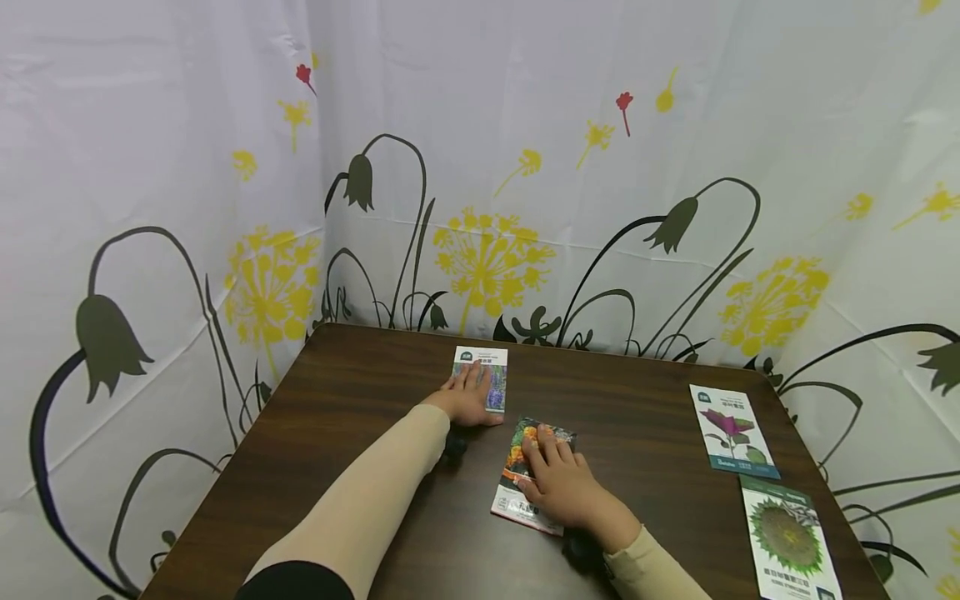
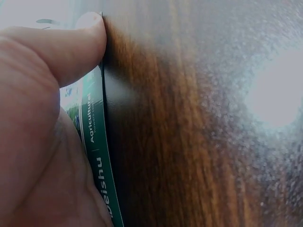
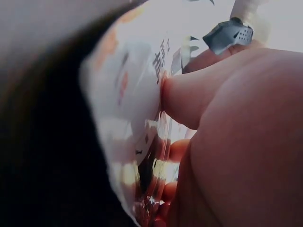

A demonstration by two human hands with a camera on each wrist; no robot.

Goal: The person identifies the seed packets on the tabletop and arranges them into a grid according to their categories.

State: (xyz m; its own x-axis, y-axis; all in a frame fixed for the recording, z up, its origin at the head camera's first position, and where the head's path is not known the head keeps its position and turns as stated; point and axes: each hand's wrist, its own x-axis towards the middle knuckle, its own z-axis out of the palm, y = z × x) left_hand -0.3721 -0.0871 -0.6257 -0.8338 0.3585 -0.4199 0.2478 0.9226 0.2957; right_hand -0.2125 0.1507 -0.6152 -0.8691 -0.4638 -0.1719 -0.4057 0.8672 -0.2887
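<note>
My left hand (image 1: 467,400) rests with fairly straight fingers on a seed packet (image 1: 496,380) with purple flowers, near the table's far edge. In the left wrist view, the thumb lies along the green printed edge of that seed packet (image 2: 98,137). Closer to me, my right hand (image 1: 564,483) lies over a seed packet with orange flowers (image 1: 517,500), which sits at a slant. Its fingers spread across the picture. From the right wrist, the thumb and fingertips press on the glossy front of this packet (image 3: 135,90).
Toward the table's right side lie a seed packet with a dark pink flower (image 1: 731,429) and, nearer me, one with a green sunflower head (image 1: 787,542). The brown wood table (image 1: 360,375) backs onto a white curtain (image 1: 525,83) printed with flowers.
</note>
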